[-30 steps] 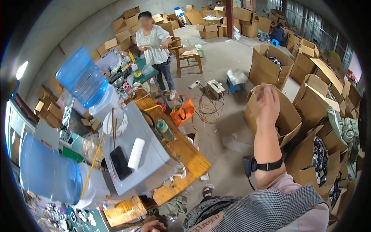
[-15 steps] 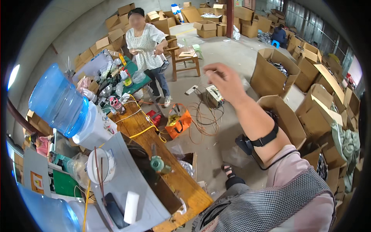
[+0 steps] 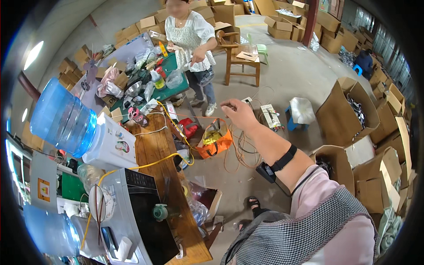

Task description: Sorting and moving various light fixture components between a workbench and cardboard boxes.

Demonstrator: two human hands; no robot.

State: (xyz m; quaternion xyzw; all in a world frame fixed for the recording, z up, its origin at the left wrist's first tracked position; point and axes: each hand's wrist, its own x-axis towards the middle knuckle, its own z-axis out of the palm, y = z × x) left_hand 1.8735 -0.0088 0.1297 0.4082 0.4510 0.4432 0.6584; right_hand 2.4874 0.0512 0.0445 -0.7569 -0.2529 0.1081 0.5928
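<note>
My right hand (image 3: 238, 114) reaches forward at mid-height with its fingers loosely bent and apart. Nothing shows in it, and it appears to touch nothing. Beyond and below it are an orange bag (image 3: 216, 140) on the floor, coiled cords (image 3: 242, 148) and a white power box (image 3: 270, 115). A black strap with a small device (image 3: 266, 171) is around my right forearm. My left hand is out of view.
At left, a wooden table (image 3: 154, 141) stands near a water dispenser (image 3: 110, 143) with a blue bottle and a microwave (image 3: 150, 212). A person (image 3: 190, 39) stands by a cluttered green table (image 3: 165, 92). A wooden chair (image 3: 243, 65) and cardboard boxes (image 3: 342, 112) stand farther off.
The view has shifted left and closer to the standing person. My right hand sits lower and farther left in the picture. A white-topped blue stool now shows beyond my arm.
</note>
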